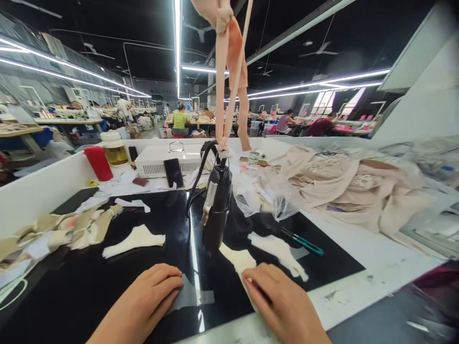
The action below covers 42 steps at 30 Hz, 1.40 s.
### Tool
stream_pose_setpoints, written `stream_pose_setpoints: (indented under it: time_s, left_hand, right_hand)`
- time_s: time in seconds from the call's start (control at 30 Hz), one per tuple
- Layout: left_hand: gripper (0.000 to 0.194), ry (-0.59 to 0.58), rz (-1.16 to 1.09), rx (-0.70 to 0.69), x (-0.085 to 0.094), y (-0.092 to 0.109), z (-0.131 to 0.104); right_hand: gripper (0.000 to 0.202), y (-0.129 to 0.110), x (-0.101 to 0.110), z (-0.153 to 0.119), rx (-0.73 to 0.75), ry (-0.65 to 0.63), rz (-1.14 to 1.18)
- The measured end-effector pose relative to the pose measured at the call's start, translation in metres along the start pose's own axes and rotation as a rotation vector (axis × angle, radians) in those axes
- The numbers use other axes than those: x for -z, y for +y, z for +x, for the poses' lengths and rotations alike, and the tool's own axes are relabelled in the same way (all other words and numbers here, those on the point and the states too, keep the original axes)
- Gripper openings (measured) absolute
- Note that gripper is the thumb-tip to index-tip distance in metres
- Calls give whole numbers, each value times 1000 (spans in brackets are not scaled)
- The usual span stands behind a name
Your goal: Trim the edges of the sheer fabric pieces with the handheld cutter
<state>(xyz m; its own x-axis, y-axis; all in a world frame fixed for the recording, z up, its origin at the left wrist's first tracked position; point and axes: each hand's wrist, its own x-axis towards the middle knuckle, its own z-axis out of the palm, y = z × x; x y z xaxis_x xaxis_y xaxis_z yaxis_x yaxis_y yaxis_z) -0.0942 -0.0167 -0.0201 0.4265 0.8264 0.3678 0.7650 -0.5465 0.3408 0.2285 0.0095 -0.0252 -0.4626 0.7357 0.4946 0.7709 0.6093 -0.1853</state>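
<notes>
My left hand (154,296) lies low on the glossy black board (143,267), fingers together on the edge of a thin translucent piece (193,295). My right hand (279,296) holds the lower end of a cream fabric piece (238,257) between thumb and fingers. Another cream piece (134,240) lies at the left, and one more (278,251) at the right. Beside that one are teal-handled snips (304,242). A black hand-held device (217,205) hangs from pink fabric strips (222,86) above the middle of the board.
Beige fabric pieces (86,227) are heaped at the left. A large pile of pale fabric (344,186) and plastic fills the right. Behind the board stand a white box (168,160), a phone (173,172), a red container (98,163) and a jar (115,150). People sit at far tables.
</notes>
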Motion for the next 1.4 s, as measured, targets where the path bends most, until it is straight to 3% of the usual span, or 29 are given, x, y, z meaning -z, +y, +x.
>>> stream_pose_setpoints:
  time_s: [0.13, 0.27, 0.47, 0.77, 0.9, 1.4]
  left_hand:
    - [21, 42, 36, -35, -3, -8, 0]
    - [23, 80, 49, -14, -5, -11, -4]
    - [23, 137, 81, -27, -6, -11, -8]
    - [24, 122, 83, -35, -8, -14, -12]
    - [24, 131, 105, -56, -9, -16, -13]
    - [23, 127, 99, -52, -8, -14, -12]
  right_hand:
    - [24, 51, 17, 2, -93, 69, -151]
    - [36, 74, 8, 12, -101, 86, -231]
    - [37, 74, -8, 25, -73, 35, -313]
    - [31, 87, -18, 18, -119, -8, -330]
    - [15, 91, -18, 18, -192, -32, -273]
    - [12, 93, -12, 24, -368, -116, -98]
